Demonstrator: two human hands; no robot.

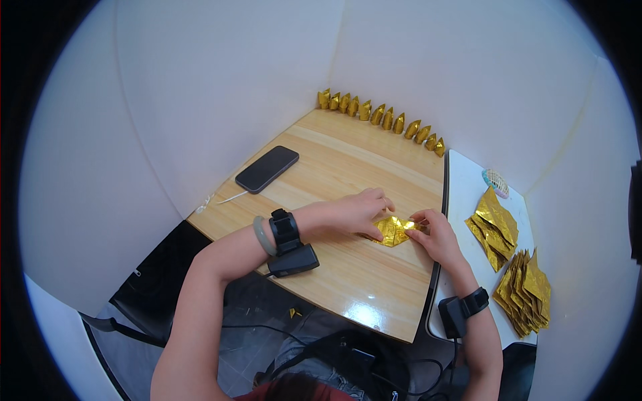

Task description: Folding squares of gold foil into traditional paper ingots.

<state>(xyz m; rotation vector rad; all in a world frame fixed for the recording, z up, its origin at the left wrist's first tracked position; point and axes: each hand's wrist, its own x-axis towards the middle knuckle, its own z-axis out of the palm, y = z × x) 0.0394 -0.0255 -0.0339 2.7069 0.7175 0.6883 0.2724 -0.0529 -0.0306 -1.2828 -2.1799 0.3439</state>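
Observation:
A small piece of gold foil paper [390,234], partly folded and creased, lies on the wooden tabletop between my two hands. My left hand [361,210] comes over it from the left, fingers curled and thumb against its left side. At its right end, the thumb and fingers of my right hand [436,236] pinch the paper. My fingers cover both ends of it, so its full shape is hidden.
Folded gold foil pieces [388,119] stand in a row along the back wall. A black phone [267,169] with a white cable lies at left. On the white side table [458,194] are gold sheets [495,224], a thicker stack [525,294] and a round woven item [495,182].

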